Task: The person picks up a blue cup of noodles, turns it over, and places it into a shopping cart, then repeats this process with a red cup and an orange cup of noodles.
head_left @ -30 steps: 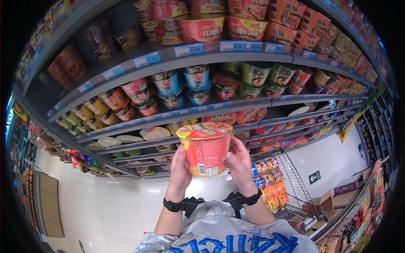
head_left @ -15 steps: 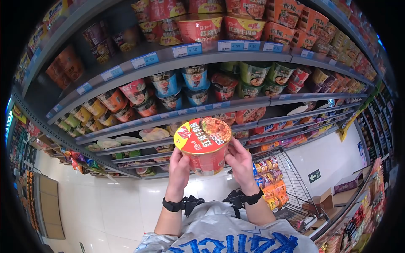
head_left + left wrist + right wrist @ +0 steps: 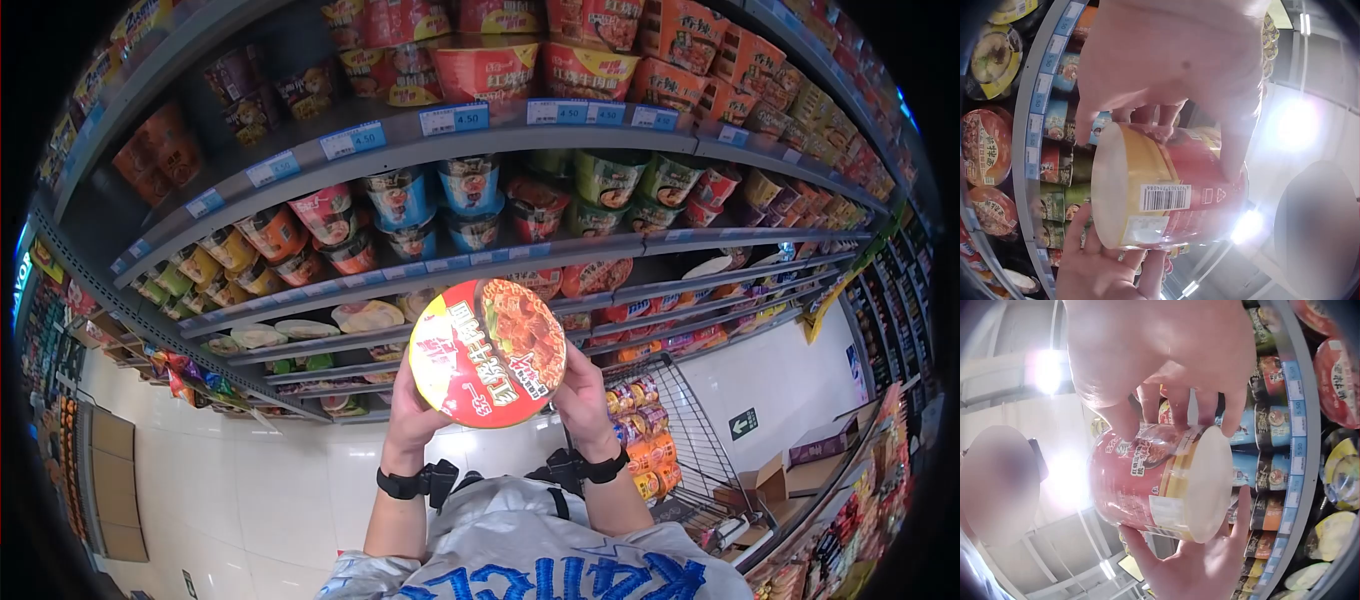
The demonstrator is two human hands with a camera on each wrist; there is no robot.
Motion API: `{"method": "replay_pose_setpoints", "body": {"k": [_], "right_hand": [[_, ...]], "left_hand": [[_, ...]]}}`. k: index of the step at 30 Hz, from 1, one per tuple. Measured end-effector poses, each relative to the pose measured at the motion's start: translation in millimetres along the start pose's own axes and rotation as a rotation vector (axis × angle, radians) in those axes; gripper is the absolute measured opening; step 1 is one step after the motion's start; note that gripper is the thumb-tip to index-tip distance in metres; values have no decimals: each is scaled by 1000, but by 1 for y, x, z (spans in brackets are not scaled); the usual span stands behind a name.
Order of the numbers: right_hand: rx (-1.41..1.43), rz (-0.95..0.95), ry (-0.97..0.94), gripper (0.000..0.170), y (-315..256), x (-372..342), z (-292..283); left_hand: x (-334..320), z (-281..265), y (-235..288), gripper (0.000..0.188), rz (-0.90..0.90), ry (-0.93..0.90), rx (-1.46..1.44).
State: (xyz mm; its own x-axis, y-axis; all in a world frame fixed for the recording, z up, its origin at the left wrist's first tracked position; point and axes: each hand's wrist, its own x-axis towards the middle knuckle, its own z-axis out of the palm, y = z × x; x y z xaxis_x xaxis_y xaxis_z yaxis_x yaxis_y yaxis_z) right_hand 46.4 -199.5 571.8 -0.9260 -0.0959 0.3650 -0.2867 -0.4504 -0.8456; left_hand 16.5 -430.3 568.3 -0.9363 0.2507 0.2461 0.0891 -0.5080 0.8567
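The noodle tub (image 3: 1172, 187) is clasped between left grip (image 3: 413, 408) and right grip (image 3: 588, 406), neither nearer. Its axis is tilted, lid (image 3: 488, 352) toward the head view

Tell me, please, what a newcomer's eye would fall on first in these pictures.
Probably the red-and-yellow noodle tub, held by fingers on both sides at the head view's centre, its top facing the camera. Next might come the blue cups stacked above it there, then the shopping cart at lower right.
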Motion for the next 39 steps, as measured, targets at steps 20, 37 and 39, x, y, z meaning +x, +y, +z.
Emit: {"method": "replay_pose_setpoints", "body": {"k": [20,37,39], "right_hand": [[-285,-132,-142,47,-7,13,6],[-474,-56,188,65,7,24,14],[-401,98,243,61,6,24,17]], "left_hand": [[12,-1,-6,75,-59,204,-149],[8,-20,-3,101,-369,-46,132],[7,-27,-6,95,-363,-64,143]]}}
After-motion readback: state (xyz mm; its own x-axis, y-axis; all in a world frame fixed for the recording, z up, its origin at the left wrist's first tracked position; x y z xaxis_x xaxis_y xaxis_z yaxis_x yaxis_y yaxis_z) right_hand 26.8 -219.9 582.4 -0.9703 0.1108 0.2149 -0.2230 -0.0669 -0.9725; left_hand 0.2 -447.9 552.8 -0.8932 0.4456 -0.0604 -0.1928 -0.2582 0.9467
